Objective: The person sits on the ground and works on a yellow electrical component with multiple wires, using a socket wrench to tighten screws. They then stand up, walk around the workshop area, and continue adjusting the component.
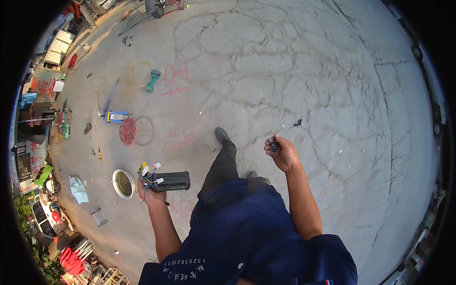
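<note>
My left hand [156, 197] grips a black finned motor controller [172, 181], whose bundle of wires and white plugs [153, 172] spills out at the hand's end. A thin dark cable dangles below the wrist. My right hand [285, 156] is held out to the right, its fingers curled round a small dark object [273, 147] too small to name. Beyond that hand, a small black piece [298, 122] lies on the ground. One dark shoe [222, 135] is planted ahead of me, with the other foot partly hidden under my body.
Beside my left hand stands a pale bucket [115, 184]. Farther off are a red round stool [128, 131], a blue floor jack [117, 116] and a green tool [152, 80]. Clutter and vehicles line the left side. Cracked concrete [332, 190] stretches right towards a parked vehicle [430, 85].
</note>
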`<action>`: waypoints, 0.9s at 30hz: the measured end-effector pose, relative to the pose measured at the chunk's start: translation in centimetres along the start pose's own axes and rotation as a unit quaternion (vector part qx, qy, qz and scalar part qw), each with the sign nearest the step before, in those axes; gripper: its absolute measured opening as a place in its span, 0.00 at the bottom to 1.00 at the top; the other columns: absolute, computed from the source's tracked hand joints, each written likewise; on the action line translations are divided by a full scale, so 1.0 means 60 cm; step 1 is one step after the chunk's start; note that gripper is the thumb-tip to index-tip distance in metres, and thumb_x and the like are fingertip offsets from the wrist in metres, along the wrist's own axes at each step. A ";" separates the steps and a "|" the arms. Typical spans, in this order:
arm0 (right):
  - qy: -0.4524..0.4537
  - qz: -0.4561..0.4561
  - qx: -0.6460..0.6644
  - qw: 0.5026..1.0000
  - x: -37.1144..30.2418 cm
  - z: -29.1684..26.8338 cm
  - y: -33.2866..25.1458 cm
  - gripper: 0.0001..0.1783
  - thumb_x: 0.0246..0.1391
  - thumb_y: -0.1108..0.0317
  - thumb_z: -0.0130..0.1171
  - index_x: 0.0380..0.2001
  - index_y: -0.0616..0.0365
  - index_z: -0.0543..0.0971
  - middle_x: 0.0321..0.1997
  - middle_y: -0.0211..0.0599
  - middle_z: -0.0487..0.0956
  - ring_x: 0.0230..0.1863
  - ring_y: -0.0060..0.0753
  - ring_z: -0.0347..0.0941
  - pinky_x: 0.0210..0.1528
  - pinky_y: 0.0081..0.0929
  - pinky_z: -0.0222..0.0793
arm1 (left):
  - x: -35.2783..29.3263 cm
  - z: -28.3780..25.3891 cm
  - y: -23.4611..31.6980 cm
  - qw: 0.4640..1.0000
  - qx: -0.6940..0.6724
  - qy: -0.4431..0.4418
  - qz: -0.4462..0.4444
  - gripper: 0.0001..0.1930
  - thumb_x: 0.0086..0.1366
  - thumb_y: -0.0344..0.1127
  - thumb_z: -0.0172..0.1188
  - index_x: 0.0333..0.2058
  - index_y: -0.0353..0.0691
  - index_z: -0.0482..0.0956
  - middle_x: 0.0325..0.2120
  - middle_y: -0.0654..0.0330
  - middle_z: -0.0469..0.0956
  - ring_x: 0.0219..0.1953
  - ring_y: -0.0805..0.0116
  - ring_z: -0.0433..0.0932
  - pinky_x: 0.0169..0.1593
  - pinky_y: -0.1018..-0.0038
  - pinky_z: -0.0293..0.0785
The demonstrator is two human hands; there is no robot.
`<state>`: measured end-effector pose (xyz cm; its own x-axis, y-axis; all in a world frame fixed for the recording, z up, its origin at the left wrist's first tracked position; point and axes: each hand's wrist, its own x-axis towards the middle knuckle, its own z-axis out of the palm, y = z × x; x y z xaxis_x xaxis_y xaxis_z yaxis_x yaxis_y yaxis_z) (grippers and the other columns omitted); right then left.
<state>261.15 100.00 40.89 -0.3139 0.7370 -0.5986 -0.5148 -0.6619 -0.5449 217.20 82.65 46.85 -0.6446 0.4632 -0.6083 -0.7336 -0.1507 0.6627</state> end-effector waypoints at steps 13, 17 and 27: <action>0.017 -0.013 0.034 0.999 0.250 0.164 -0.147 0.16 0.66 0.59 0.55 0.36 0.65 0.79 0.37 0.44 0.82 0.36 0.36 0.81 0.38 0.27 0.81 | 0.297 0.362 0.091 0.998 -0.044 -0.044 -0.012 0.16 0.69 0.50 0.53 0.43 0.48 0.81 0.34 0.64 0.83 0.38 0.60 0.83 0.50 0.46 0.78; 0.053 0.023 -0.015 0.998 0.337 0.214 -0.170 0.15 0.66 0.61 0.56 0.36 0.65 0.79 0.37 0.44 0.81 0.36 0.36 0.80 0.36 0.27 0.81 | 0.357 0.378 0.089 0.999 -0.027 -0.014 -0.025 0.17 0.68 0.51 0.53 0.47 0.48 0.81 0.43 0.61 0.83 0.46 0.58 0.81 0.53 0.46 0.76; -0.014 0.102 -0.101 0.990 0.713 0.357 -0.300 0.15 0.65 0.59 0.58 0.34 0.61 0.79 0.36 0.41 0.80 0.37 0.36 0.79 0.40 0.33 0.78 | 0.473 0.532 0.099 0.993 -0.028 0.101 0.057 0.21 0.68 0.50 0.49 0.50 0.45 0.79 0.45 0.56 0.81 0.47 0.58 0.80 0.52 0.54 0.78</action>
<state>239.89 146.39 37.69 -0.4181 0.5875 -0.6928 -0.2694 -0.8086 -0.5231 201.39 122.81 47.48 -0.7499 0.2566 -0.6098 -0.6607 -0.2435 0.7100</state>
